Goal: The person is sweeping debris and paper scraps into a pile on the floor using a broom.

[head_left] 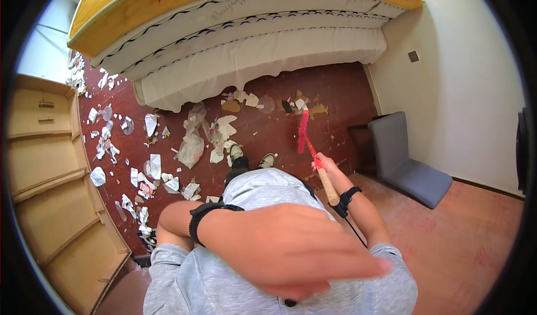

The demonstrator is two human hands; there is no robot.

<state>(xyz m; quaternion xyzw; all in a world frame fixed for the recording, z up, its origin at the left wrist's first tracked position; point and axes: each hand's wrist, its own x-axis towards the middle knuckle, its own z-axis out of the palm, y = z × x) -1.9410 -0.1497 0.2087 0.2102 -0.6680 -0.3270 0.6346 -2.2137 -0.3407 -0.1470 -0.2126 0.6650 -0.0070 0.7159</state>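
My right hand (334,171) is closed round the handle of a broom (328,187). Its handle is pale wood near me and red farther down. The narrow pink bristle head points at the floor beside some scraps. Close to the camera, my left hand (302,245) crosses in front of my chest, slightly blurred. Its fingers stretch out to the right, and nothing shows in them. Paper scraps (226,128) and a crumpled clear plastic bag (192,147) lie on the dark red floor ahead of my shoes (267,160).
A bed with stacked mattresses (246,21) and a white skirt spans the far side. On the left lies a wooden drawer-like frame (47,164), with more litter (106,141) beside it. A grey legless-looking chair (411,161) stands at the right by the wall (458,63).
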